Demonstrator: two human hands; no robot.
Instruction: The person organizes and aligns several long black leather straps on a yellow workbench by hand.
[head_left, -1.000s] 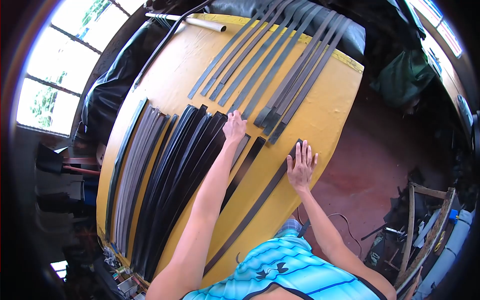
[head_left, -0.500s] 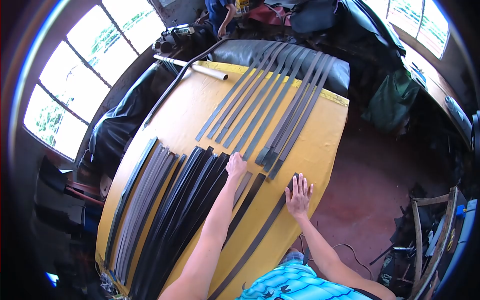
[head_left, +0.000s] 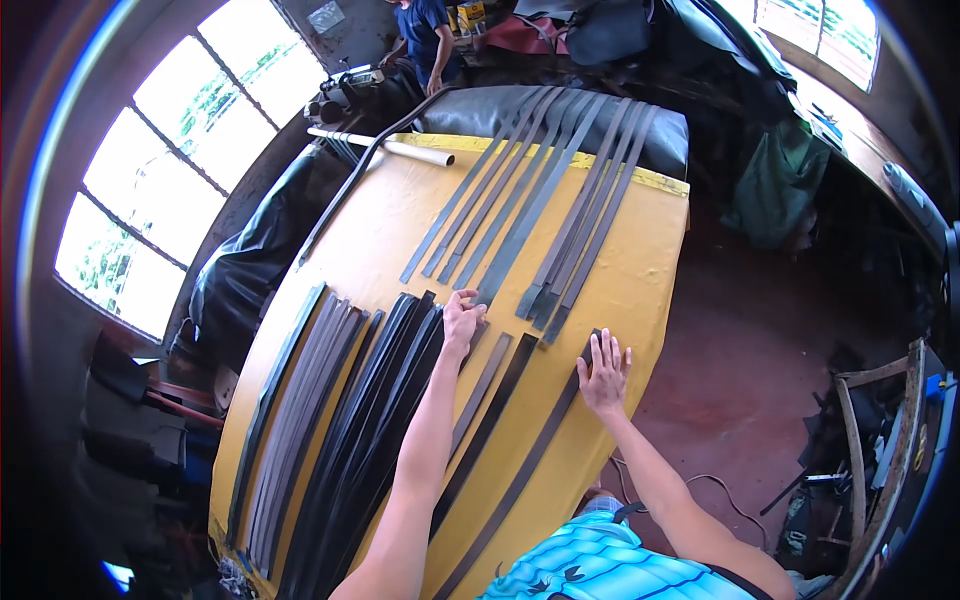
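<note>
My left hand (head_left: 463,322) is over the middle of the yellow table (head_left: 640,290), its fingers curled beside the top ends of the near dark strips (head_left: 375,400). Whether it grips a strip is too small to tell. Flat on the upper end of a long dark strip (head_left: 530,470) lies my right hand (head_left: 605,374), fingers spread. Two shorter strips, a brown one (head_left: 480,390) and a black one (head_left: 493,425), lie between my hands. Further off, several grey strips (head_left: 540,190) run to the far edge.
A person (head_left: 425,45) stands beyond the far left corner. A pale tube (head_left: 420,152) and a long dark strip (head_left: 365,165) lie at the table's far left. A wooden frame (head_left: 855,450) stands at the right, near a green cloth (head_left: 780,185).
My left hand's fingers have loosened and parted somewhat near the strip ends. My right hand stays flat on its strip. The view has shifted slightly, and more of the other person shows.
</note>
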